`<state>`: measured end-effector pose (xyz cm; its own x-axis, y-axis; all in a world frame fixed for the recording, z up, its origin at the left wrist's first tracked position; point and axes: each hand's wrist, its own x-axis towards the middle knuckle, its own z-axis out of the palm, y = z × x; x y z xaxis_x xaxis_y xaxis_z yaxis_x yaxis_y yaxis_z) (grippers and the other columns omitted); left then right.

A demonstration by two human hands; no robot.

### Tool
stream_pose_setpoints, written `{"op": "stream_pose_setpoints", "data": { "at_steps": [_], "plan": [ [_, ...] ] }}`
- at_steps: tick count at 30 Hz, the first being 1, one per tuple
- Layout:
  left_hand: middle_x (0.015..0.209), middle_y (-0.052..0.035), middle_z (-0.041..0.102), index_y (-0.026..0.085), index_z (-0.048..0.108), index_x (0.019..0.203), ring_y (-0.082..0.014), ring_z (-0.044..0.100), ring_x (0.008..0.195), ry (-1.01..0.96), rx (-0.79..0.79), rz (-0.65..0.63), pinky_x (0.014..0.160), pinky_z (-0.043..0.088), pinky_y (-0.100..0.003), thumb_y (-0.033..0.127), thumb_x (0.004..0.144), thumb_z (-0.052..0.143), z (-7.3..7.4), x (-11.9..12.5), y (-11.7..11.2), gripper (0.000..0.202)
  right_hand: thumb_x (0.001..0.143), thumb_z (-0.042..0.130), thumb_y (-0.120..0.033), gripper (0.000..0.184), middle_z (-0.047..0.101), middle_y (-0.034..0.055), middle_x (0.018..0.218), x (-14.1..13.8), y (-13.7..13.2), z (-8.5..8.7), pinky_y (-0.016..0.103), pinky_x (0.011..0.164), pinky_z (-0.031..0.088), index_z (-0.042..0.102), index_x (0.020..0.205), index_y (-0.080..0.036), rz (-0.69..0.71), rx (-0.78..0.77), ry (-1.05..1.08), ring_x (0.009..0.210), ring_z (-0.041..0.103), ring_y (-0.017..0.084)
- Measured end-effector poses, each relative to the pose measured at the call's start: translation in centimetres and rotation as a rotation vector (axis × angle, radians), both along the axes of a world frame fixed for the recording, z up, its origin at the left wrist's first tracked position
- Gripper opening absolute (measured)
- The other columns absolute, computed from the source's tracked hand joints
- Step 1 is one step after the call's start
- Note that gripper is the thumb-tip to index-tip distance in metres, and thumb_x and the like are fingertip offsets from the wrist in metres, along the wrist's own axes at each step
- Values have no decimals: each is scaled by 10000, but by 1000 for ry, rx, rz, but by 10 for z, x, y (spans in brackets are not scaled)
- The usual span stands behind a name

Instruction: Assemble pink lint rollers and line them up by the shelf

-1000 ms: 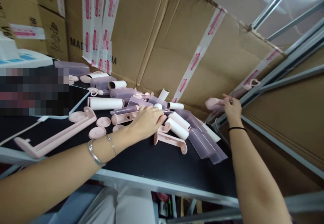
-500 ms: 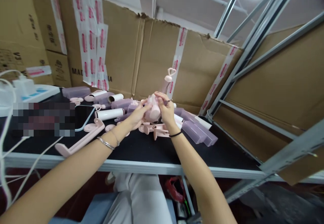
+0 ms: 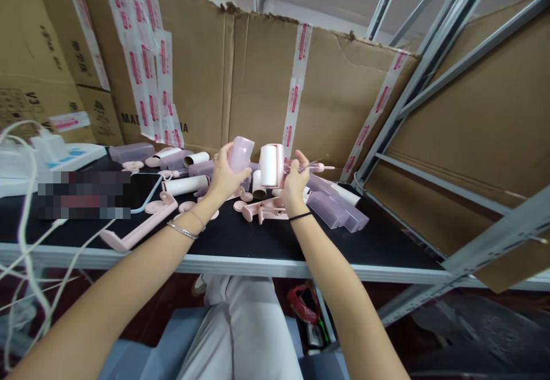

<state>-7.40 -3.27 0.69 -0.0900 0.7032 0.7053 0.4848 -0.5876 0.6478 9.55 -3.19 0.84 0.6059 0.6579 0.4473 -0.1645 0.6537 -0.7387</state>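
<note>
White roller (image 3: pixel 269 166) screening cardboard (image 3: pixel 258 82) — pink parts (image 3: pixel 248 212) below, phone (image 3: pixel 143 191) perhaps

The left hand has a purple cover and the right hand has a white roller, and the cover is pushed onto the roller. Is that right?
Not quite: the purple cover isn't on the white roller; the head view shows a gap between them. The left hand holds the cover, and the right hand the roller.

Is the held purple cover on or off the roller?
Off: the left hand holds the purple cover, apart from the white roller in the right hand.
</note>
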Motion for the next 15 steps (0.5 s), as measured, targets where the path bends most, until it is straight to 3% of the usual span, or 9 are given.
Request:
{"op": "stream_pose_setpoints", "data": {
  "at_steps": [3,7,9,11,13,15],
  "plan": [
    [1314,-163,434,233,392,1331,-355,408,1190,295,-43,192,977,311,-551,362,661,698,-2,-11,0,747,809,443,-262,247,580,9,918,23,6,1,246,761,481,522,1036,-202,-83,20,74,758,563,75],
    [1374,-214,399,173,472,1284,-422,296,1261,459,-12,282,984,199,-641,456,755,596,-5,-6,-4,612,805,467,-265,205,578,-9,845,25,6,-2,267,753,488,525,994,-212,32,0,122,740,575,84],
    [1379,-209,406,129,466,1285,-376,297,1283,393,82,169,1028,200,-589,471,816,506,-3,0,-7,582,814,474,-292,203,587,-13,820,17,2,-4,269,747,486,530,994,-215,86,26,62,737,579,88],
    [1325,-191,475,111,411,1325,-303,411,1222,242,108,-57,1016,302,-499,479,862,416,1,4,-10,592,817,491,-328,202,602,-12,797,8,-4,-4,262,721,481,551,975,-216,162,47,-80,712,576,93],
    [1238,-169,549,113,379,1343,-246,534,1088,79,47,-276,924,416,-418,491,865,402,4,4,-11,610,810,520,-362,207,621,-6,779,3,-11,-2,261,700,475,585,942,-217,267,69,-303,692,571,101],
    [1158,-145,600,120,466,1270,-222,584,992,-8,-55,-405,855,459,-376,499,828,470,6,2,-10,582,809,534,-387,221,643,11,813,2,-17,1,273,719,472,619,928,-222,307,114,-526,725,575,116]
  ]
}}
